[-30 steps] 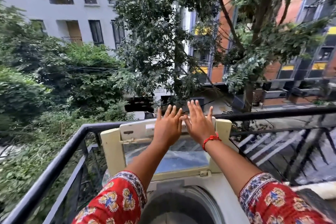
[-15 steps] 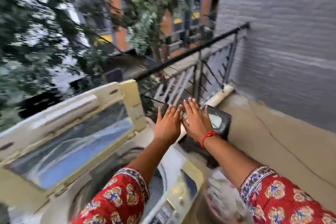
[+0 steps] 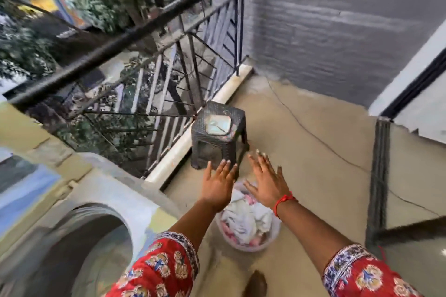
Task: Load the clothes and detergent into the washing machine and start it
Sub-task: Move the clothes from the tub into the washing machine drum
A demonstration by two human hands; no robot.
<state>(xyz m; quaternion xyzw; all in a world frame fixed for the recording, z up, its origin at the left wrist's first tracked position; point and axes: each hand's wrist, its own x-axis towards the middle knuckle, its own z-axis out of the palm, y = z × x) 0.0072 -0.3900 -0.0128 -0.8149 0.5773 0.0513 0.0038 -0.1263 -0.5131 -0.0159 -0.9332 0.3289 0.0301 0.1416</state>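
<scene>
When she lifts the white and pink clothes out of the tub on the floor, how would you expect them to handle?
The clothes lie crumpled in soft folds, so they will probably sag and trail. They look dry and loosely heaped, so likely light, though pieces may tangle. The shallow tub may shift if tugged. Both the left hand and right hand are open above.

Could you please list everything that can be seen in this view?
washing machine: one, pale cream, lower left, lid up, drum open
basin: one, whitish, on the floor below the hands
clothes: a heap, white and pink, in the basin
stool: one, dark, by the railing
railing: one, black, along the balcony edge
wall: one, grey, far side
floor: beige
left hand: open, above the basin
right hand: open, red thread on the wrist
</scene>
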